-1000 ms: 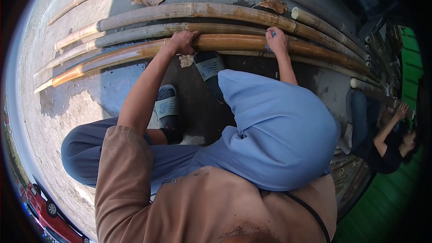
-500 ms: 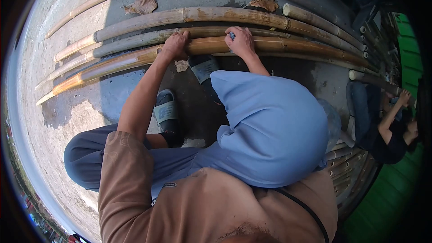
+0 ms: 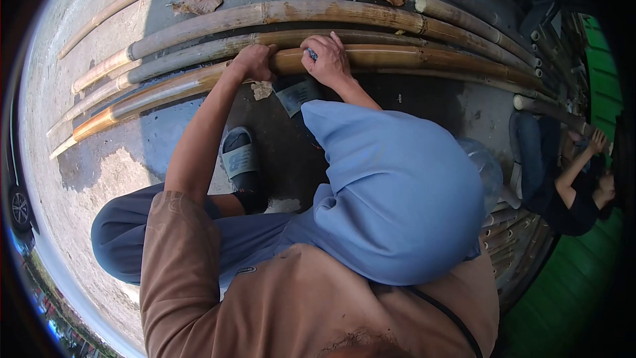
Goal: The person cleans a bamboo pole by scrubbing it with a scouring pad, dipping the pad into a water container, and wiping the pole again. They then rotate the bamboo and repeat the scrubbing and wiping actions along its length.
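Note:
A long yellow-brown bamboo pole [image 3: 384, 57] lies across in front of me, its nearer stretch wet and shiny. My left hand [image 3: 253, 62] is closed around it left of the middle. A short way to the right, my right hand [image 3: 326, 59] is wrapped over the same pole and presses a small blue-grey speckled pad [image 3: 312, 54] to its surface. Most of the pad is hidden under the fingers. Just behind this pole lies a thinner bamboo pole [image 3: 199, 52].
More bamboo poles [image 3: 311, 10] lie farther back, with dry leaves [image 3: 199, 0] among them. My sandals [image 3: 240, 159] are below the pole. A clear plastic container [image 3: 487, 172] stands by my knee. At right, another person [image 3: 563, 179] grips a bamboo pole [image 3: 540, 105].
My right hand has slid left along the pole with the pad, closer to my left hand. My left hand keeps its hold on the pole. The view has shifted slightly.

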The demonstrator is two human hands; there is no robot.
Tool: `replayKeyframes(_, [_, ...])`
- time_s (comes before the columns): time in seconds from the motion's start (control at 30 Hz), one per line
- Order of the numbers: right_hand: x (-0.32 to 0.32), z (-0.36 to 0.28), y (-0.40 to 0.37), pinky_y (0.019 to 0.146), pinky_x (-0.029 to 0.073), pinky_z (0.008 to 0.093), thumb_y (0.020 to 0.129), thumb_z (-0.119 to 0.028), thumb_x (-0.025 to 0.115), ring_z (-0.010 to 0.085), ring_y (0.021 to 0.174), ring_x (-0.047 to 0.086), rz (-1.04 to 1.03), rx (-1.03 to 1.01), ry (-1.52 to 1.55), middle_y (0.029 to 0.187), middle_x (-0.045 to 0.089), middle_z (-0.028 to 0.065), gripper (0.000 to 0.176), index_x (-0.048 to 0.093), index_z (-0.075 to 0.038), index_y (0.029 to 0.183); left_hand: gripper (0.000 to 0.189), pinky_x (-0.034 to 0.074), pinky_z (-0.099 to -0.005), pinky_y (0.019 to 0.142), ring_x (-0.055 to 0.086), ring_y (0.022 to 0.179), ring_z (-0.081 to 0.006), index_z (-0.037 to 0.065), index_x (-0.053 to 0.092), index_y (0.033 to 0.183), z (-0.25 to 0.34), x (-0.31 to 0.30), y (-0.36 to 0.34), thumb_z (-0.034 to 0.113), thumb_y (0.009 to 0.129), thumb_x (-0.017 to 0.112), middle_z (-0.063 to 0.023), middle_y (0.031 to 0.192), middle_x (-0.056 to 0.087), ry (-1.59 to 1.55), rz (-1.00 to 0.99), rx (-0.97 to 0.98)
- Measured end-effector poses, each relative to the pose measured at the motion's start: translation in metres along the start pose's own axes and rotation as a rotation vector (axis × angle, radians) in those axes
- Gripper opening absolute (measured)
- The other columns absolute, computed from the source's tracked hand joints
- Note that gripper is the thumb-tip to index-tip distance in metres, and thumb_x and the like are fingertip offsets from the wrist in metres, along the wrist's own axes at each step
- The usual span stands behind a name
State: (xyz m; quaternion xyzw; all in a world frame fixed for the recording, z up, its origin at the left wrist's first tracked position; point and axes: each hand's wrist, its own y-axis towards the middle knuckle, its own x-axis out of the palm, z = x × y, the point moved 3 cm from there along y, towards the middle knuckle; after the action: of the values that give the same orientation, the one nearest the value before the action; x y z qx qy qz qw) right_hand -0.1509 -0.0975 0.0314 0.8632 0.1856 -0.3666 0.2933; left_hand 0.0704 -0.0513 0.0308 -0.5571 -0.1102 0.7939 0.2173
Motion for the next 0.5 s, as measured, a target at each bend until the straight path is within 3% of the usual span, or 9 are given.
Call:
replayKeyframes(0.17, [-0.121,0.164,-0.018,0.118,0.039,0.0587,0.095,-0.026,0.061,0.0369,0.106,0.071,0.096,0.309,-0.37,0.11,0.077,0.0132,0.024,0.075,-0.012,0.109,0.087,0.055,-0.0512,0.106,0.057,0.133,-0.0398,0.003,0.058,0.137,0.011,0.004,-0.009,0.031,0.063,0.092,-0.0197,0.139,0.057,0.085,0.159,0.01])
replayKeyframes(0.27, [-0.14,0.184,-0.018,0.12,0.037,0.0589,0.095,-0.028,0.06,0.0353,0.111,0.07,0.04,0.307,-0.501,0.112,0.077,0.0125,0.026,0.075,-0.013,0.11,0.088,0.053,-0.0565,0.106,0.05,0.139,-0.0392,0.005,0.058,0.136,0.02,0.004,-0.009,0.031,0.061,0.096,-0.0174,0.142,0.054,0.147,0.154,-0.051])
replayKeyframes(0.33, [-0.097,0.144,-0.007,0.121,0.036,0.0589,0.095,-0.026,0.06,0.0352,0.111,0.07,-0.022,0.297,-0.392,0.109,0.077,0.0132,0.025,0.075,-0.013,0.11,0.092,0.052,-0.0599,0.106,0.048,0.14,-0.0395,0.005,0.056,0.137,0.024,0.004,-0.007,0.032,0.059,0.098,-0.0172,0.141,0.053,0.162,0.144,-0.071])
replayKeyframes(0.43, [-0.01,0.019,0.014,0.119,0.039,0.0596,0.093,-0.024,0.063,0.035,0.108,0.07,-0.063,-0.001,-0.006,0.107,0.075,0.012,0.021,0.073,-0.01,0.105,0.102,0.051,-0.0629,0.105,0.048,0.14,-0.041,0.007,0.053,0.141,0.016,0.011,-0.003,0.036,0.055,0.101,-0.0172,0.14,0.052,0.147,0.167,-0.032])
replayKeyframes(0.5, [0.031,-0.032,0.011,0.12,0.039,0.0575,0.091,-0.022,0.066,0.0331,0.113,0.068,-0.134,-0.177,0.13,0.109,0.074,0.0099,0.02,0.072,-0.011,0.106,0.11,0.052,-0.0627,0.105,0.048,0.14,-0.0416,0.008,0.052,0.142,0.015,0.011,-0.01,0.039,0.051,0.104,-0.016,0.141,0.051,0.112,0.18,0.0])
